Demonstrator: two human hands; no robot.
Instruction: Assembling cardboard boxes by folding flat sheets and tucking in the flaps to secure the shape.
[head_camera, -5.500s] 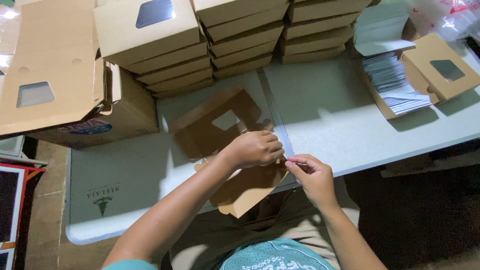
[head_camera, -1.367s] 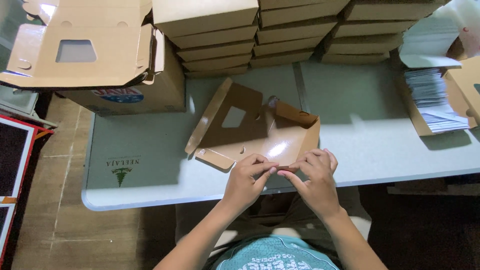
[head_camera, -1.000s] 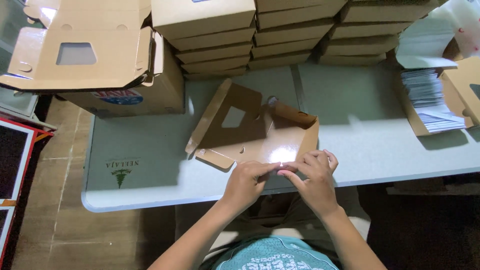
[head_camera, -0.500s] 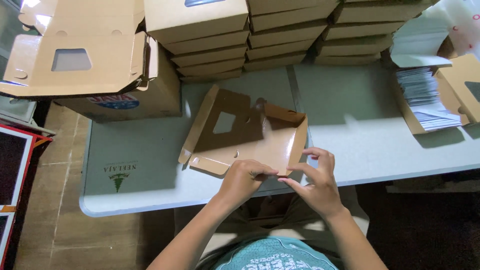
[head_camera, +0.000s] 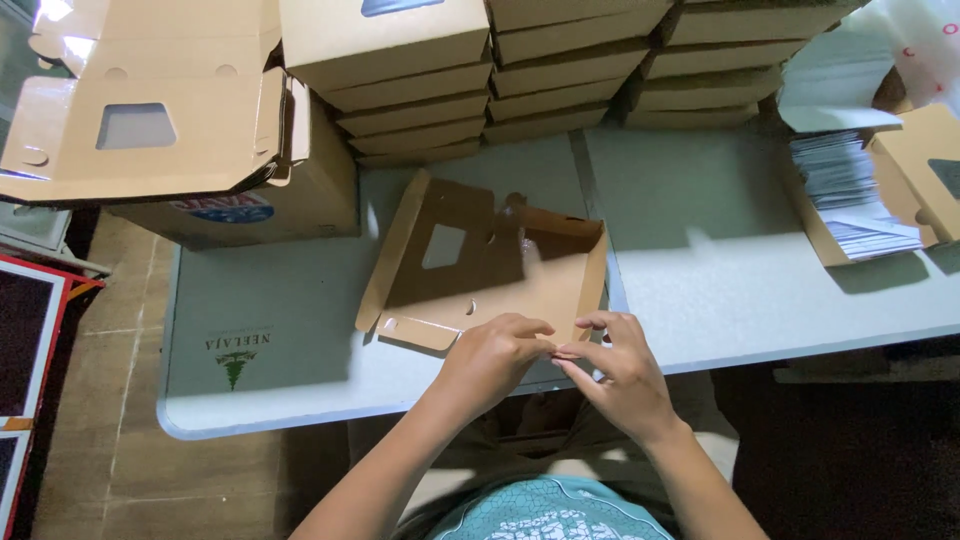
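The half-folded brown cardboard box with a square window cut in its panel (head_camera: 490, 270) lies on the pale grey folding table (head_camera: 720, 290), close to the table's near edge, with its window panel leaning up toward the far side and its right wall already standing. Both hands meet at the near wall of this box. The left hand (head_camera: 492, 358) comes in from the lower left with the wrist almost straight, its fingers curled narrow and pinching the cardboard edge; the right hand (head_camera: 615, 365) comes from the lower right, palm down, the fingers half bent and pressing on the same edge, so the fingertips of both hands nearly touch. I judge the main risk is that the near wall springs back or creases in a wrong line, because the grip is only at one small place and the left flap with small round holes (head_camera: 415, 328) is loose and lies flat. Also the box sits very near the table's edge, so a strong pull toward the body could slide it off. Behind the box, at the far side of the table, stand stacks of finished flat brown boxes (head_camera: 570, 70). Left of it rests a large open carton (head_camera: 240, 200), and far right a tray of white sheets (head_camera: 850, 195).
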